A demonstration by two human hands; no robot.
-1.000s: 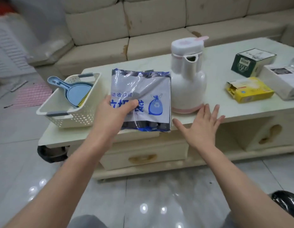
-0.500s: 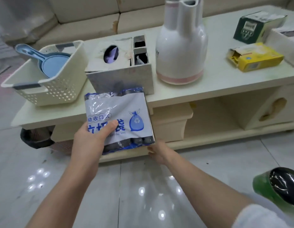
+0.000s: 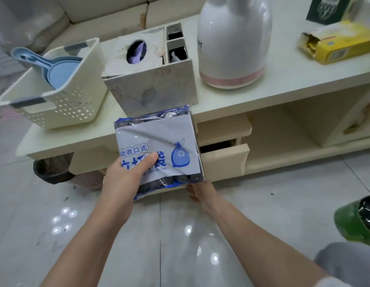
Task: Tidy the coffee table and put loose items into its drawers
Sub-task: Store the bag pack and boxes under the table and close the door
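At frame centre, the drawer is now sliding open; the left hand is pinching the bin-bag pack, and the right hand, its grip hidden, is reaching beneath.

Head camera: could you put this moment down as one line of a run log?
left hand: holds bin-bag pack | right hand: below pack, grip hidden | drawer: partly open

Cream coffee table with basket, tissue box, jug, yellow box
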